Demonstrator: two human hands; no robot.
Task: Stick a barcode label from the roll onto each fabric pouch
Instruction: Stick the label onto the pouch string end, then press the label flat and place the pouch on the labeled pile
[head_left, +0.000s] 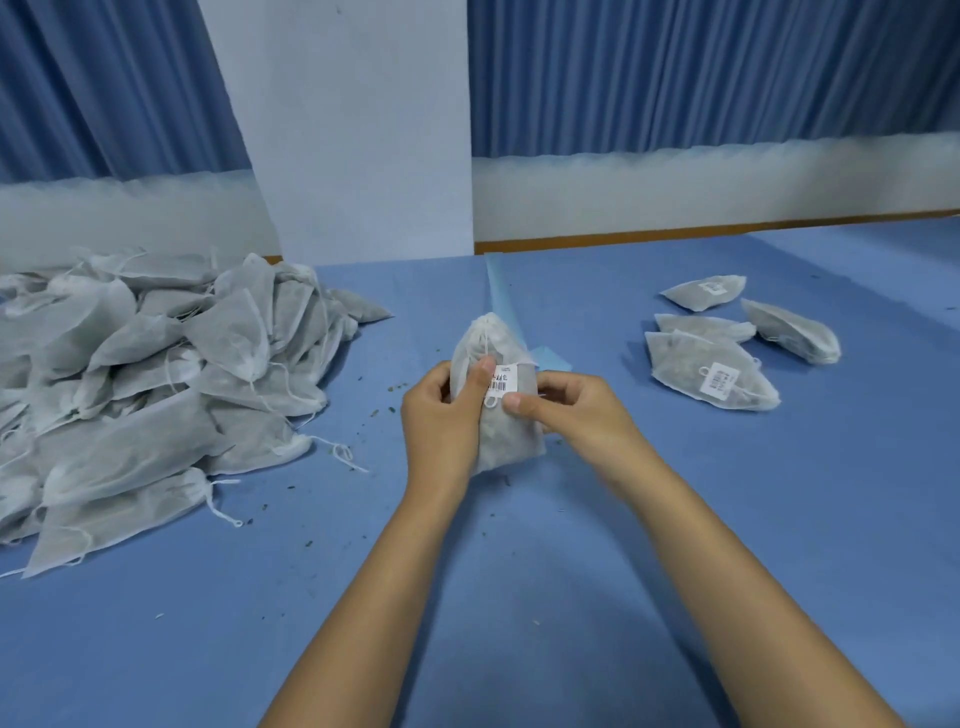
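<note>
The pouch (509, 441) you hold is thin, matt, off-white nonwoven cloth, sheer enough to show dark, coarse contents. Its label (503, 382) is smooth white paper with black print. The heap of pouches (156, 374) at the left is the same matt cloth, with thin white cord drawstrings. The labelled pouches (691, 358) at the far right match it. The table cover (519, 571) is matt blue cloth, faintly creased and flecked with dark crumbs. Behind, the curtains (675, 73) are pleated blue cloth, the wall panel (353, 130) is smooth and matt white, and the edging strip (675, 231) looks like orange-brown wood.
</note>
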